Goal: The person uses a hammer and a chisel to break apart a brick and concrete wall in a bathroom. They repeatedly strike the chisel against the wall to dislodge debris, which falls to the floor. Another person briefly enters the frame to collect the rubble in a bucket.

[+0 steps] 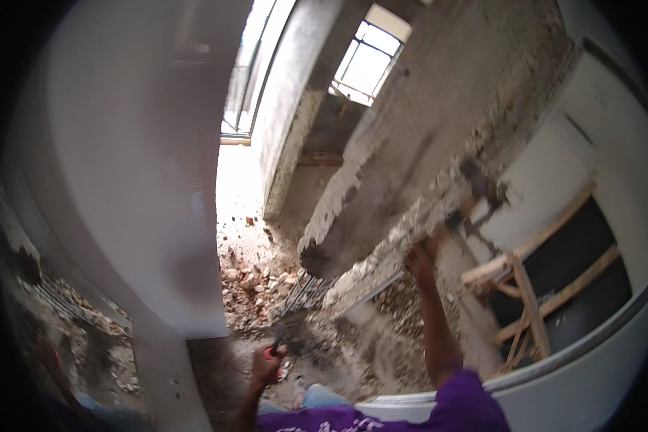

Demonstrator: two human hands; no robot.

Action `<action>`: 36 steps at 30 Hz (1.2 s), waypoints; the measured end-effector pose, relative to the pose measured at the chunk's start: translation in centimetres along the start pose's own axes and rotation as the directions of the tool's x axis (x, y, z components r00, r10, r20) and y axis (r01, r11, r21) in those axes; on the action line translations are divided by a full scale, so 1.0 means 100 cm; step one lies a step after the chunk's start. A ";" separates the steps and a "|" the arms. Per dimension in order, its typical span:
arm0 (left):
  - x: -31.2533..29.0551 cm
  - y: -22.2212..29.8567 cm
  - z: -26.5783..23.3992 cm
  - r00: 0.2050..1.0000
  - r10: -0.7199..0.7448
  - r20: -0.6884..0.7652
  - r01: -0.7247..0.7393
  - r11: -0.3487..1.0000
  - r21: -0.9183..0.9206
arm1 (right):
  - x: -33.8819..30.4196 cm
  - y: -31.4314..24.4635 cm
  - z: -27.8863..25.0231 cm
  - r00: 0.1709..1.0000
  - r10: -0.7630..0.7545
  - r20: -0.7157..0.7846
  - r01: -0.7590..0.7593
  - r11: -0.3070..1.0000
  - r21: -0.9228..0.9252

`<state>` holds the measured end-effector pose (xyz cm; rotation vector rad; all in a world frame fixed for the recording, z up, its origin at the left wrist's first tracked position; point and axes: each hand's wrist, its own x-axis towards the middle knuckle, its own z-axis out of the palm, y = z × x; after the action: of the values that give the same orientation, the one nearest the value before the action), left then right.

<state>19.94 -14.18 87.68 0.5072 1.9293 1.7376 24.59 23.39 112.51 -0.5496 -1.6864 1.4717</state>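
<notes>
My right hand [423,257] is raised over the broken wall, wrapped around the handle of a hammer [475,198]; its head is smeared by motion. Lower down, my left hand [265,369] is closed on a chisel [276,345] with a red and black grip. The chisel's dark shaft points up toward a bundle of exposed rebar [304,294], and its tip is blurred. Jagged edges run along the thick grey concrete piece [403,173] that slants across the middle, above the rebar.
Broken brick and concrete rubble [252,288] covers the floor ahead. A tall glossy white panel [137,158] stands close on the left. To the right are wooden braces [529,306] against a dark panel [579,263]. A barred window [369,57] lies beyond.
</notes>
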 end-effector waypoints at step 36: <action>-0.023 0.009 -0.057 0.986 -0.164 -0.039 0.154 0.971 -0.180 | 0.044 -0.134 0.129 0.749 -0.589 0.304 0.338 0.734 0.589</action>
<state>18.44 -20.07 89.22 0.2374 1.7767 1.8116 14.20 15.97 126.73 0.5622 -1.5244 1.6252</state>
